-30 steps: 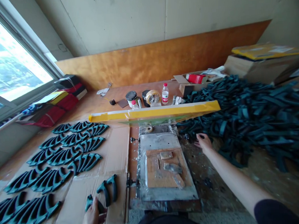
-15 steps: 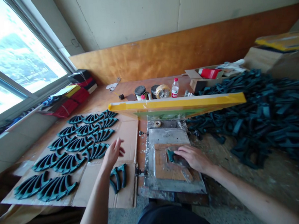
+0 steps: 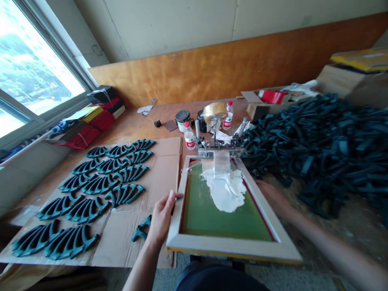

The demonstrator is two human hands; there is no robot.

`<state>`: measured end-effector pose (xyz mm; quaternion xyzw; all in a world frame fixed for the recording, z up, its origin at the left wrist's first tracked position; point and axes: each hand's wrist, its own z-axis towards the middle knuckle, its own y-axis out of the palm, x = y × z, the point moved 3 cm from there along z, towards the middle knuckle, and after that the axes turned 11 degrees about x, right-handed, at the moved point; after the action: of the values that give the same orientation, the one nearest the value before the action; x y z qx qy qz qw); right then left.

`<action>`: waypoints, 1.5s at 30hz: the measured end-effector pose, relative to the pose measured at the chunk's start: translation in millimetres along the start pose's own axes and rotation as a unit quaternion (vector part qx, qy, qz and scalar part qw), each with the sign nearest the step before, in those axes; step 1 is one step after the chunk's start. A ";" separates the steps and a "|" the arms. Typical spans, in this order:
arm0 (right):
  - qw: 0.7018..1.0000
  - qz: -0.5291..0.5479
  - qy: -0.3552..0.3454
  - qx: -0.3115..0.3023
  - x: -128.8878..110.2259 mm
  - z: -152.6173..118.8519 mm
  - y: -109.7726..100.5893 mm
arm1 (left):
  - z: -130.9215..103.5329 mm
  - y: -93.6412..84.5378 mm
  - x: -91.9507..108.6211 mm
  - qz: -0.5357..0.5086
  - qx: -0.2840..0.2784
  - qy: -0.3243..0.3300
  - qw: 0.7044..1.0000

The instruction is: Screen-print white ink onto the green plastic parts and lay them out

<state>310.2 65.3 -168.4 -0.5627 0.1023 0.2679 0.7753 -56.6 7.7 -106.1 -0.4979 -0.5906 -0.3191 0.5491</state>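
A screen-printing frame (image 3: 178, 228) lies lowered over the work spot in front of me, its green mesh (image 3: 199, 216) bearing a pool of white ink (image 3: 227, 194). My left hand (image 3: 162, 214) is closed on the left rail, thumb on top. At the right rail, my right hand (image 3: 274, 197) is low, its fingers hidden by the frame and blurred. Dark green curved handle-like parts (image 3: 142, 229) lie on the cardboard beside my left wrist. The base plate and whatever lies on it are covered by the frame.
Rows of the same green parts (image 3: 93, 185) lie on the cardboard (image 3: 117, 239) at left. A large heap of them (image 3: 313, 141) fills the right side. Behind the frame stand a metal clamp (image 3: 219, 148), bottles (image 3: 189, 137) and jars (image 3: 182, 119). Boxes (image 3: 355, 81) sit at back right.
The raised frame has swung down over the base plate, hiding it. My left hand has moved right onto its rail. My right hand has left the green part on the plate and moved right.
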 end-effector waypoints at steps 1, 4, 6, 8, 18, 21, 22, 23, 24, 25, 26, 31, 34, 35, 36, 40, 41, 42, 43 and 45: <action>1.000 -0.001 0.009 0.022 -0.4 14.0 -7.5 | -3.0 1.0 -24.2 0.007 -0.024 -0.024 0.999; 0.996 -0.009 -0.044 0.081 -29.1 55.6 -16.5 | -1.3 8.2 -79.6 0.038 -0.042 -0.033 0.998; 0.992 -0.039 -0.101 0.060 -60.5 72.5 -7.7 | 4.5 12.3 -98.6 0.084 -0.030 -0.010 0.996; 0.988 -0.078 -0.131 -0.010 -86.3 73.5 8.1 | 9.3 14.7 -105.9 0.112 -0.032 0.004 0.993; 0.916 -0.018 -0.370 -0.154 -99.3 -5.3 7.9 | 12.1 13.7 -106.7 0.109 -0.053 0.002 0.993; 0.934 -0.001 -0.333 -0.133 -99.3 2.5 8.5 | 11.8 14.1 -106.8 0.087 -0.049 -0.017 0.995; 0.940 -0.001 -0.328 -0.098 -99.6 1.2 9.9 | 11.4 14.0 -106.5 0.076 -0.047 -0.025 0.996; 0.941 -0.001 -0.335 -0.055 -99.9 -3.4 11.1 | 10.8 13.9 -106.0 0.065 -0.046 -0.031 0.996; 0.936 0.002 -0.350 -0.017 -99.7 -10.6 11.8 | 10.1 13.9 -105.5 0.055 -0.045 -0.037 0.997; 0.929 0.009 -0.369 0.007 -99.0 -19.1 12.0 | 9.6 13.9 -105.2 0.046 -0.045 -0.042 0.997; 0.922 0.020 -0.386 0.016 -97.9 -26.5 11.4 | 9.1 13.8 -105.1 0.039 -0.043 -0.046 0.997; 0.949 0.044 -0.305 -0.058 -97.0 -0.5 2.8 | 9.1 12.5 -99.2 0.025 -0.051 -0.049 0.997; 0.977 -0.016 -0.206 -0.042 -103.8 53.6 -6.1 | 6.6 8.0 -78.3 0.023 -0.064 -0.048 0.997; 0.983 -0.046 -0.177 -0.031 -104.0 70.6 -10.9 | 4.9 6.0 -67.2 0.015 -0.069 -0.054 0.996; 0.986 -0.072 -0.151 -0.018 -101.7 85.2 -17.2 | 3.2 4.0 -54.4 0.004 -0.071 -0.062 0.996; 0.993 -0.056 -0.055 0.090 -63.9 109.3 -49.0 | 4.2 -0.3 8.2 -0.039 -0.026 -0.035 0.998; 0.993 -0.039 -0.020 0.106 -49.2 105.3 -52.3 | 7.8 1.0 25.2 -0.058 -0.009 -0.005 0.998; 0.994 -0.029 0.013 0.104 -35.1 97.4 -51.2 | 12.7 3.7 42.2 -0.081 0.004 0.030 0.996; 0.995 -0.023 0.039 0.086 -23.4 85.8 -45.2 | 18.7 7.5 58.5 -0.107 0.011 0.063 0.992; 0.998 -0.020 0.055 0.021 -11.1 54.7 -21.2 | 32.7 17.4 87.8 -0.152 0.012 0.108 0.982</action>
<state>304.3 107.9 -127.0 -0.5624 0.1395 0.2191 0.7851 -42.4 64.0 -30.5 -0.3587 -0.6002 -0.4437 0.5606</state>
